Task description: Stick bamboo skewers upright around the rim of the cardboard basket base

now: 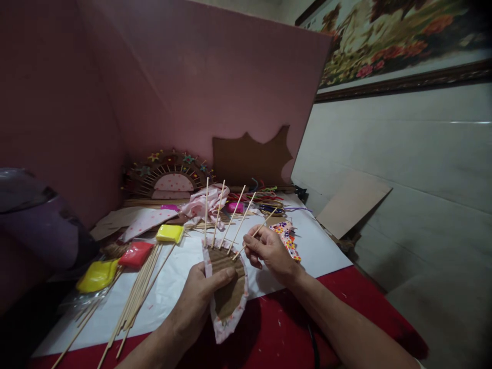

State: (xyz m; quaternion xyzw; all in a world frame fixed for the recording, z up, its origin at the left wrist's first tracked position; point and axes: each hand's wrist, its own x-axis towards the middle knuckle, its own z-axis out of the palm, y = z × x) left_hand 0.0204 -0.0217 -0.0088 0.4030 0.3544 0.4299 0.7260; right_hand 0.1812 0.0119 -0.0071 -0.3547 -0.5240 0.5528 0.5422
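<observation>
My left hand (pixel 203 289) grips a half-round cardboard piece (pixel 226 300) edged with pale pink cloth, its thumb lying on the brown corrugated side. Four thin wooden sticks (pixel 219 212) stand up from the curved upper edge of the piece, spread like a fan. Between thumb and fingers, my right hand (pixel 267 251) pinches another thin stick (pixel 265 222), whose lower end meets the cardboard near its upper right edge. Whether that end is fixed cannot be made out.
On the white sheet (pixel 307 246) lie yellow packets (pixel 170 233), a red packet (pixel 136 254), loose sticks (pixel 140 292), crumpled pink cloth (pixel 203 205), scissors (pixel 271 209) and a patterned piece (pixel 286 240). Behind stand a decorated fan shape (pixel 173 182) and cut cardboard (pixel 249 159).
</observation>
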